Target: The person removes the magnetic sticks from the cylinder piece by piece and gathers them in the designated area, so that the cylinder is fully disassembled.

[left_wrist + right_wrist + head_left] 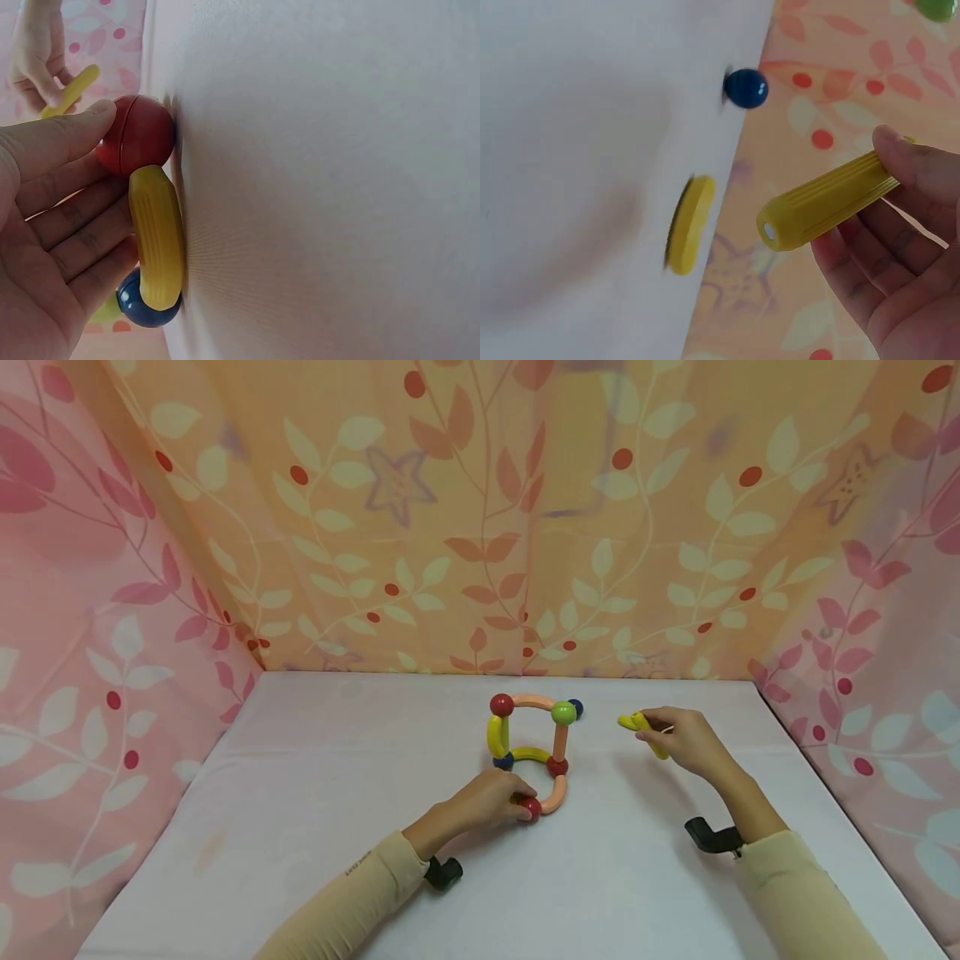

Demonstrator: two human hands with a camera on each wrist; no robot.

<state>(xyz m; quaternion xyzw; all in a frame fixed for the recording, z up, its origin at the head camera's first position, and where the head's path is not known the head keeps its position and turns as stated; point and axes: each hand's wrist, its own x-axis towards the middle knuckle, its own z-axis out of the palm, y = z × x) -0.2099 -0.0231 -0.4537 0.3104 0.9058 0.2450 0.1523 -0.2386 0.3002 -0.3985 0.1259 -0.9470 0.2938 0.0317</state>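
Note:
My left hand (pixel 486 798) pinches a red ball (pixel 139 135) at the near end of a frame of magnetic sticks and balls. From that ball a curved yellow stick (pixel 157 236) runs to a blue ball (pixel 148 298). The frame rises behind, with a green ball (pixel 563 713) and another red ball (pixel 502 704) at its top corners, joined by a curved orange stick (pixel 533 700). To the right, above the table, my right hand (pixel 688 741) holds a yellow magnetic stick (pixel 825 199) between thumb and fingers, apart from the frame.
On the white tabletop (pixel 315 760), a second yellow stick (pixel 691 225) lies beyond my right hand. A separate-looking blue ball (pixel 747 88) sits behind the frame. Patterned cloth (pixel 480 527) stands along the back and both sides.

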